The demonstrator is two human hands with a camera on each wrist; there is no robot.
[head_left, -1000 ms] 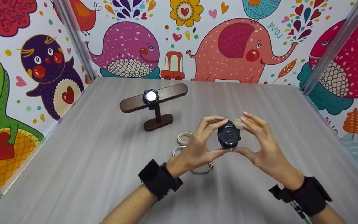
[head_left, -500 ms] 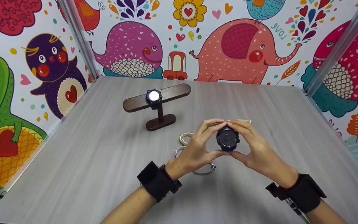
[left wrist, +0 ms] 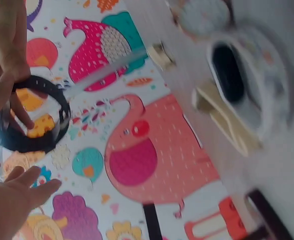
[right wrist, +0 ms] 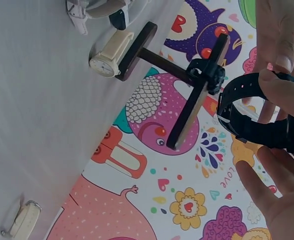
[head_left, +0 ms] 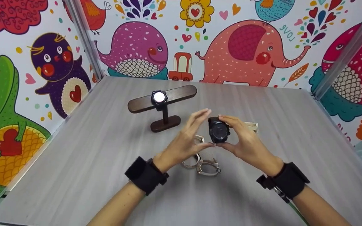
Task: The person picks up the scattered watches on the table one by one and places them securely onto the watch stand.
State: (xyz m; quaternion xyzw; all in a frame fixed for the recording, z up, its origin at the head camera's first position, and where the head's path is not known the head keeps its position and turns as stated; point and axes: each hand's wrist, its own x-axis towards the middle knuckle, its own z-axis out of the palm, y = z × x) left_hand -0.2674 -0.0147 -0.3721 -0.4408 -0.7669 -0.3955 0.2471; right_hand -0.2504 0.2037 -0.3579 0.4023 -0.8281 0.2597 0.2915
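Note:
A black wristwatch [head_left: 219, 131] with a round dark face is held up above the table, its strap forming a loop in both wrist views. My right hand [head_left: 248, 142] grips it, fingers at the top and thumb below. On the other side my left hand [head_left: 181, 144] has its fingers extended and apart from the watch; its thumb lies close to the lower strap, and I cannot tell whether it touches. Behind, a dark wooden T-shaped stand [head_left: 182, 93] carries another black watch [head_left: 159, 97] around its crossbar.
Several light-strapped watches lie on the grey table [head_left: 105, 150]: one watch [head_left: 208, 169] and another watch [head_left: 191, 161] below the hands, and a cream watch [head_left: 252, 126] behind the right hand. Printed walls [head_left: 137, 50] close off the back and sides.
Both hands and the black watch have moved left and slightly up. The left fingers, closed at the watch's top half a second ago, have come away; the right fingers now hold there.

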